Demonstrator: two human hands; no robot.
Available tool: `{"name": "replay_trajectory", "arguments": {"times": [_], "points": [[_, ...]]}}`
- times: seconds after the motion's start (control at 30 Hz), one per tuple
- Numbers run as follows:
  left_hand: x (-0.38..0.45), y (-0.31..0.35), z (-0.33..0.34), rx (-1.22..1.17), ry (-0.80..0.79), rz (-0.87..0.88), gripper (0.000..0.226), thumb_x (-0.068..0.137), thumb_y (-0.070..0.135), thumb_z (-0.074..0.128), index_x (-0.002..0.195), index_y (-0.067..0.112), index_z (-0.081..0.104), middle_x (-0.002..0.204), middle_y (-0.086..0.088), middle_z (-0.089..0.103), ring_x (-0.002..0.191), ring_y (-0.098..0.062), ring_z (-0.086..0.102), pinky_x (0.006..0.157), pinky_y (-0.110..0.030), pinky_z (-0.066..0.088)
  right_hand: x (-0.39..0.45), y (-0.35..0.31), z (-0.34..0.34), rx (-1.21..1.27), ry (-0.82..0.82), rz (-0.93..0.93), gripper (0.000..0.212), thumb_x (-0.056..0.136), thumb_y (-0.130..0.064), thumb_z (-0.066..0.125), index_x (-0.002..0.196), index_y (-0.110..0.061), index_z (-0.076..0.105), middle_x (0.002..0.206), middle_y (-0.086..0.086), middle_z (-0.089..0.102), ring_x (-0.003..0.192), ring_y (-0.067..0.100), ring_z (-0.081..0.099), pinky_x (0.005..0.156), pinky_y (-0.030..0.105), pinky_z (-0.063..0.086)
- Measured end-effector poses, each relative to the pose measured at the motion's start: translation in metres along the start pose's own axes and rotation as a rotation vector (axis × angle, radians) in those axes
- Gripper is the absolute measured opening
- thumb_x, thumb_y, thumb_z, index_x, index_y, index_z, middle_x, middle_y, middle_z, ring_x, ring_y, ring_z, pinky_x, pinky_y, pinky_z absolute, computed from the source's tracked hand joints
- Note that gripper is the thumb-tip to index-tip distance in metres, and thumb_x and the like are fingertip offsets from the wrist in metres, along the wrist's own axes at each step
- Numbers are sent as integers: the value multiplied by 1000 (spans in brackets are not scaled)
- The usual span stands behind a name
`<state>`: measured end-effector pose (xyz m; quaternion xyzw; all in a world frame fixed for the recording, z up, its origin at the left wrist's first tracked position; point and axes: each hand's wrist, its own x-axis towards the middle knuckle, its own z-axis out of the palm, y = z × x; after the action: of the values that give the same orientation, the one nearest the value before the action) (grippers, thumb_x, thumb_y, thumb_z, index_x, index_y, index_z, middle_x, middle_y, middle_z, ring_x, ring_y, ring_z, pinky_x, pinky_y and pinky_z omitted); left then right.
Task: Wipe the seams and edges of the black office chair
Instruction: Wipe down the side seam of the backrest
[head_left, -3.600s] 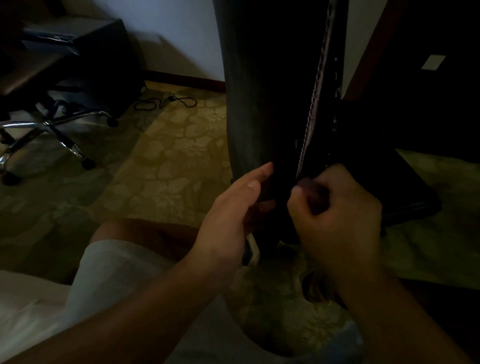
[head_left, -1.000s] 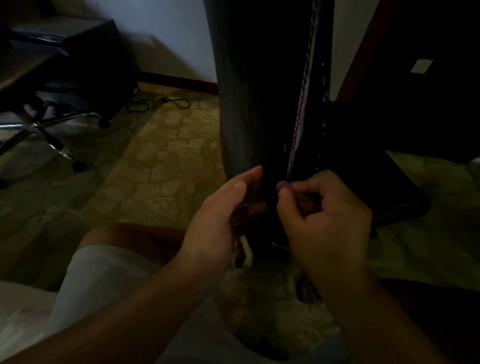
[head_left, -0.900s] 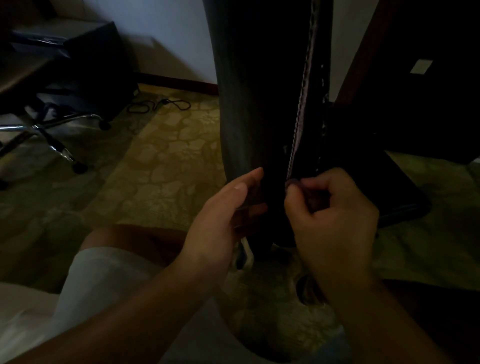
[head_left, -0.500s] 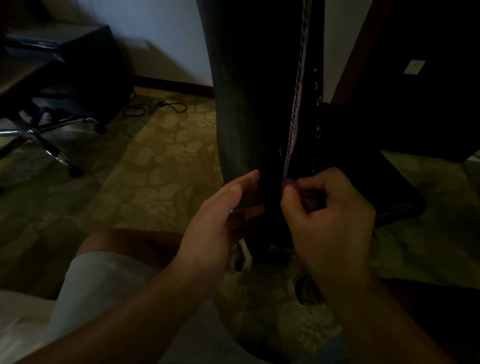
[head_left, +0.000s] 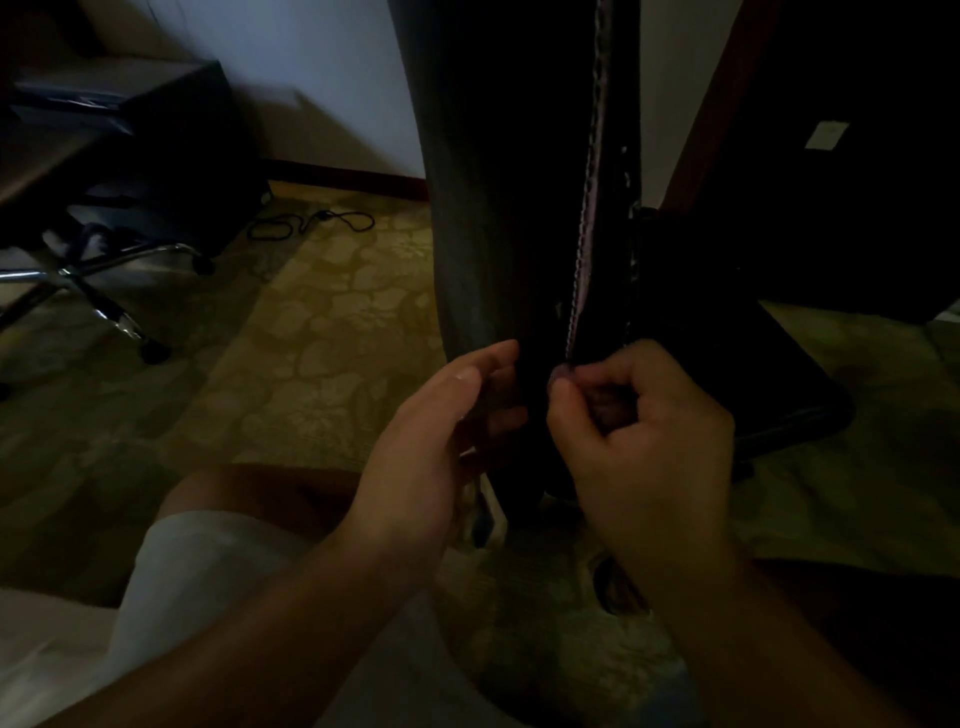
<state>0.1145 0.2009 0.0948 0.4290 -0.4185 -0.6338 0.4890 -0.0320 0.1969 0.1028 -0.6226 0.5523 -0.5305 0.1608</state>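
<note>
Floor: patterned yellow-green carpet (head_left: 322, 374) with a blotchy leaf-ish print, taking up most of the lower view.
Room: pretty dim; pale wall (head_left: 332, 88) at the back with a dark reddish baseboard (head_left: 353, 179) along the bottom.
Black office chair: the black office chair (head_left: 498, 182) stands right in the middle, seen side-on and close up, with its backrest running up out of the top of the view. A light stitched seam (head_left: 589, 208) runs down its edge.
Left hand: left hand (head_left: 431, 457) is loosely spread, fingers extended and resting against the lower edge of the backrest.
Right hand: right hand (head_left: 644, 431) is curled up, thumb and forefinger pressed together right at the bottom end of the seam. Can't tell if there's a cloth in there, too dark.
Other stuff: a second chair's chrome star base (head_left: 88, 275) with castors sits far left, and a black cable (head_left: 311, 226) lies coiled on the carpet near the wall. Dark furniture (head_left: 841, 156) fills the right side.
In the way: the person's knee in light shorts (head_left: 208, 571) sits lower left, just below the left forearm.
</note>
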Motion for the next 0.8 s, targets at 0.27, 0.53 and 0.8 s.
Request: {"name": "replay_trajectory", "arguments": {"times": [0.27, 0.53, 0.8], "points": [[6, 3, -1, 24, 41, 13, 49, 87, 44, 45, 125, 22, 68, 123, -3, 71, 116, -28, 66, 103, -52, 49, 0, -4, 1, 12, 47, 45, 15, 85, -26, 72, 81, -30, 58, 68, -17, 61, 70, -5, 63, 54, 6, 46], [9, 7, -5, 43, 21, 12, 45, 86, 46, 46, 119, 26, 71, 119, -2, 70, 104, -20, 69, 87, -40, 50, -1, -5, 1, -42, 39, -7, 9, 86, -30, 68, 84, -27, 59, 70, -17, 59, 70, -1, 62, 55, 5, 44], [7, 17, -4, 33, 36, 117, 37, 86, 42, 44, 104, 37, 76, 114, 5, 73, 109, -21, 68, 90, -43, 47, 9, -3, -5, -43, 27, 18, 11, 84, -31, 68, 83, -30, 57, 70, -21, 58, 73, -7, 61, 58, 4, 44]]}}
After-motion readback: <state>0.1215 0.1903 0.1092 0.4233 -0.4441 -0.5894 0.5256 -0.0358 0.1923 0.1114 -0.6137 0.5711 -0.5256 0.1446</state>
